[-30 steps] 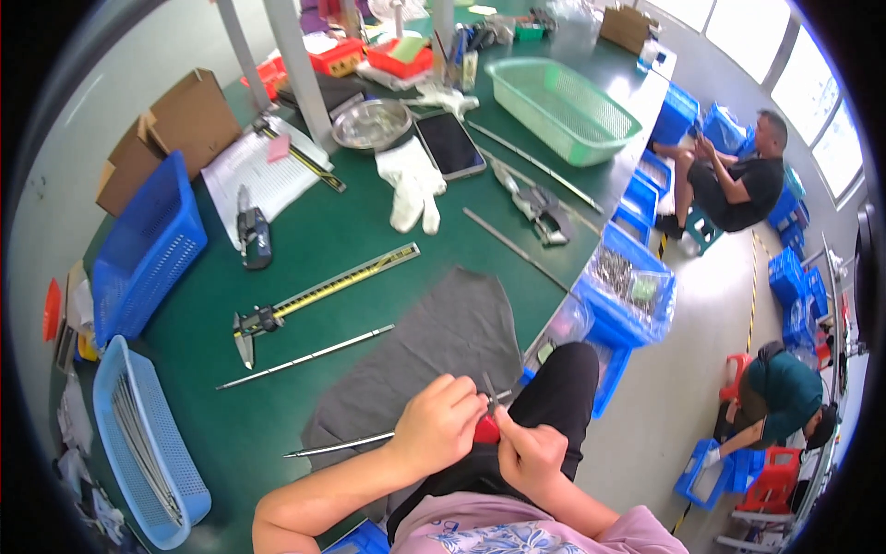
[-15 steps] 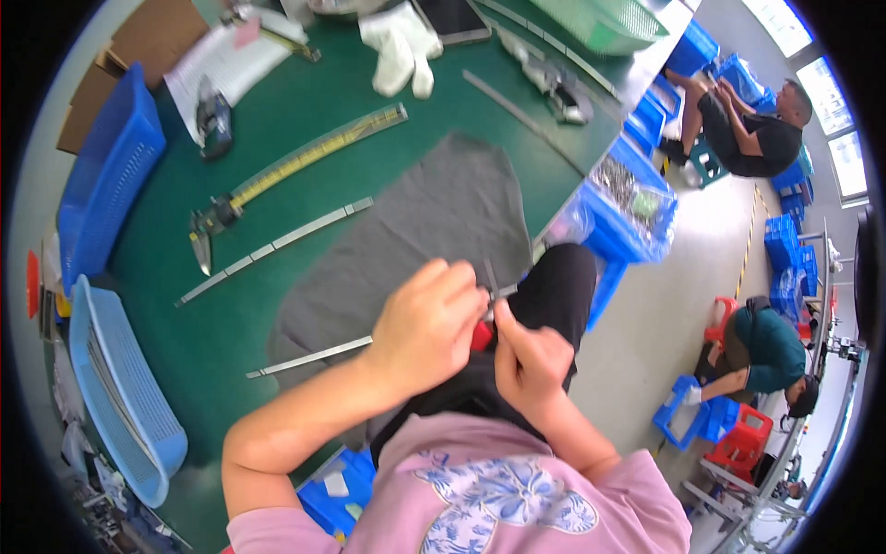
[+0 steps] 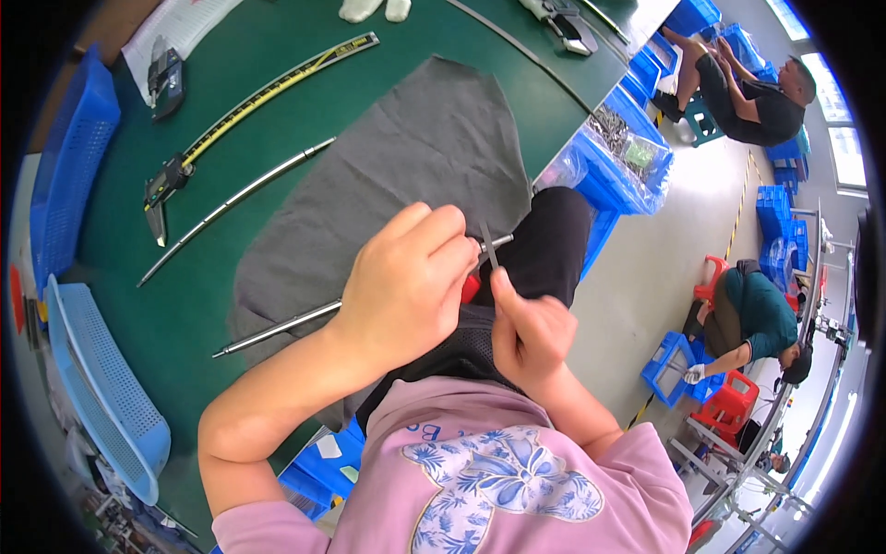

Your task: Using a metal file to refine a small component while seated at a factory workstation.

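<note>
My left hand is closed around a slim shiny metal rod. The rod slants over a grey cloth, and its other end comes out past my fingers. In my closed right hand is a thin flat file-like tool, pressed under the thumb. Its blade crosses the rod's right end; whether they touch I cannot tell. A red piece shows between my hands, mostly hidden. Another grooved metal rod lies on the green table to the left of the cloth.
On the green table lie a caliper with a yellow scale, a black measuring tool and another caliper. Blue baskets line the left side. Parts bins stand at right; two people sit beyond.
The view has shifted, so the table's things sit higher and further left. Both hands keep their grip, with the rod and the flat tool still crossing between them.
</note>
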The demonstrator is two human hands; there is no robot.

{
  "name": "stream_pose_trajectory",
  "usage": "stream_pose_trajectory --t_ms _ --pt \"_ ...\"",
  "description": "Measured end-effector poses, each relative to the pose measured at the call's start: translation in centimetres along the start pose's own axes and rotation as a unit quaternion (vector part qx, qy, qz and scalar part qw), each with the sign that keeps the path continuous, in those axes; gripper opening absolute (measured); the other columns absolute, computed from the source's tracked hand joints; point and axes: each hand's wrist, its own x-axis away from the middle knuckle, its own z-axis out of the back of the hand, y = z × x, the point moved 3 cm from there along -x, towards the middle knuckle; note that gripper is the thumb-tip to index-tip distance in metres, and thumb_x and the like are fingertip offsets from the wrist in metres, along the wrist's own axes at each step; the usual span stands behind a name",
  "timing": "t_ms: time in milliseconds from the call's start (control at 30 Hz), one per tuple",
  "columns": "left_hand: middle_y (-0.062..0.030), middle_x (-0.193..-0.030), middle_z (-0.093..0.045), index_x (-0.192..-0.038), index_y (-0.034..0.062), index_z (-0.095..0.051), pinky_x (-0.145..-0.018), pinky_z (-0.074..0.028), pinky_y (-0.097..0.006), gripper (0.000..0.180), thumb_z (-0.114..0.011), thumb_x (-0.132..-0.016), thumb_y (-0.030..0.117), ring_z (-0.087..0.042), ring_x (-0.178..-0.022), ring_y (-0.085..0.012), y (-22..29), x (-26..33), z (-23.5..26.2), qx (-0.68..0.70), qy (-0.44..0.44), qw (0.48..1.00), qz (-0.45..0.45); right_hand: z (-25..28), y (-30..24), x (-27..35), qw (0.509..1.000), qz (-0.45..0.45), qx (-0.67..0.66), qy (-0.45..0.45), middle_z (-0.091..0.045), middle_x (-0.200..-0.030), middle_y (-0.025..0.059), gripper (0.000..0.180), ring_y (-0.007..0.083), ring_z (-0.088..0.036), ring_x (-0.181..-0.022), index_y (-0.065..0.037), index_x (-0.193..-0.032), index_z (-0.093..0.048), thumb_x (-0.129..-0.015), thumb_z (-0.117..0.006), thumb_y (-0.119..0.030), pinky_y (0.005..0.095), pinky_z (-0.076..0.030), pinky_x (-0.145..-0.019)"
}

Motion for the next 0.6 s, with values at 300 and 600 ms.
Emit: stream_pose_trajectory --t_ms 300,600 --pt "-0.008 -0.071 -0.052 -0.071 0.0011 -0.057 -0.054 -0.04 -0.035 0.016 -0.071 -0.068 -0.006 -0.05 -0.062 -0.0262 -0.2 -0.4 0.1 0.0 -0.005 1.0 -0.007 -1.1 1.1 0.5 0.999 0.03 -0.009 0.032 -0.042 -0.049 -0.0007 0.047 0.0138 -0.042 -0.039 -0.001 -0.109 -0.068 -0.063 -0.062 0.007 0.0285 -0.03 -0.042" --pt "-0.0082 -0.071 -0.051 -0.07 0.0009 -0.056 -0.053 -0.039 -0.035 0.018 -0.071 -0.067 -0.008 -0.049 -0.061 -0.0254 -0.3 -0.5 0.2 0.004 -0.005 1.0 -0.011 -2.9 1.6 0.7 0.996 0.054 -0.021 0.071 -0.042 -0.052 -0.0003 0.045 0.0145 -0.041 -0.04 0.002 -0.106 -0.068 -0.061 -0.062 0.006 0.0277 -0.031 -0.044"
